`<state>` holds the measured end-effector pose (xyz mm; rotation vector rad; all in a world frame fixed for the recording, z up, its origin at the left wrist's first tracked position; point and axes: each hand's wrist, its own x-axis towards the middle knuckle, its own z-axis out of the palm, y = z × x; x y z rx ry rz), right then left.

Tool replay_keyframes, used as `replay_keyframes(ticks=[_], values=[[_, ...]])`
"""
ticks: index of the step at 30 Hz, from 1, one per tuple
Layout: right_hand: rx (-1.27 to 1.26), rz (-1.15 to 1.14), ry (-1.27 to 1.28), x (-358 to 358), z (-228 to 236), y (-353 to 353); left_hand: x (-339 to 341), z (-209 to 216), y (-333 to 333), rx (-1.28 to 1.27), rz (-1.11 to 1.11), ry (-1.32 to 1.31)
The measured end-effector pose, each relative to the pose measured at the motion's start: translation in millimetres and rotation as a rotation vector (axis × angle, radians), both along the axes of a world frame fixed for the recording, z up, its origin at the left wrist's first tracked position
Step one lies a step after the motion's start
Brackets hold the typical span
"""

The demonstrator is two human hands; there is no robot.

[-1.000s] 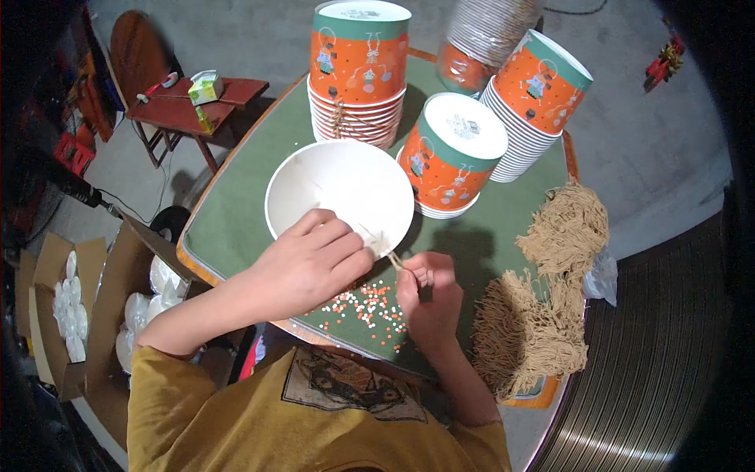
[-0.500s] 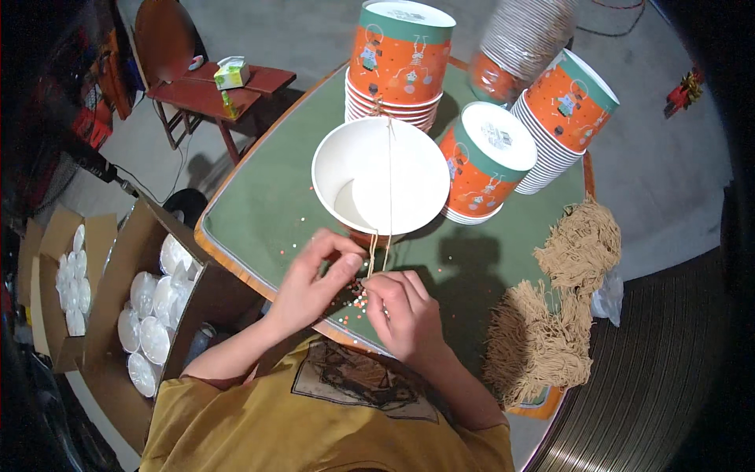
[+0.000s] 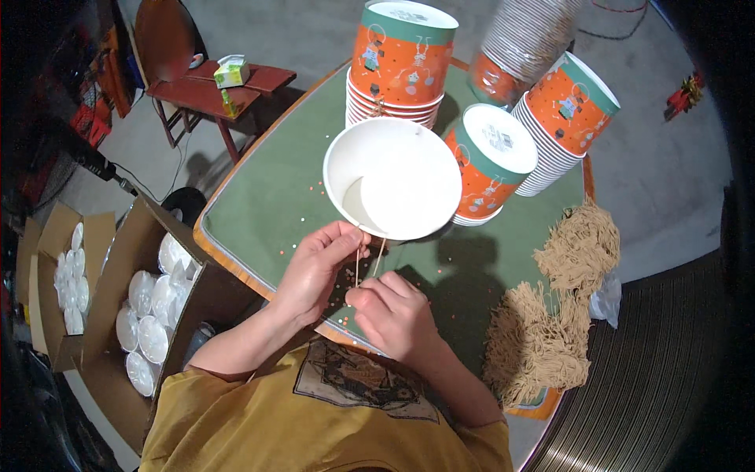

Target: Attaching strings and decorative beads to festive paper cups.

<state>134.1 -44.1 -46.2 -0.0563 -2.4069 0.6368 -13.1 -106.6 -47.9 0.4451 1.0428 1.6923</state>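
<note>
A white-lined paper bucket leans with its wide mouth toward me at the middle of the table. Two strands of beige string hang from its near rim. My left hand is closed at that rim, thumb and forefinger pinching a strand close to the edge. Lower down, my right hand has its fingers folded around the strands' lower part; their ends are hidden. Small coloured paper dots lie scattered between and beneath both hands.
Stacks of orange and green paper buckets stand upside down behind, with another bucket at their right. Bundles of cut beige string lie along the table's right side. Open cardboard boxes with white lids stand at the left.
The bucket has shifted slightly right and turned; the string formerly across its mouth no longer shows there. My left hand has moved up to the rim, and my right hand has drawn lower.
</note>
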Motion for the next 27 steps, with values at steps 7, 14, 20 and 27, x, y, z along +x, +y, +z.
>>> replay_keyframes(ticks=[7,14,20,27], values=[[-0.019,-0.062,-0.013,1,-7,5,-8,1,5,-0.068,-0.094,-0.046],[0.036,0.004,-0.098,1,-1,10,-21,1,8,-0.061,-0.103,0.087],[0.228,-0.28,-0.169,9,8,24,-40,-8,7,-0.086,-0.053,0.439],[0.276,-0.378,0.086,5,30,77,-93,-45,27,0.04,0.012,0.749]])
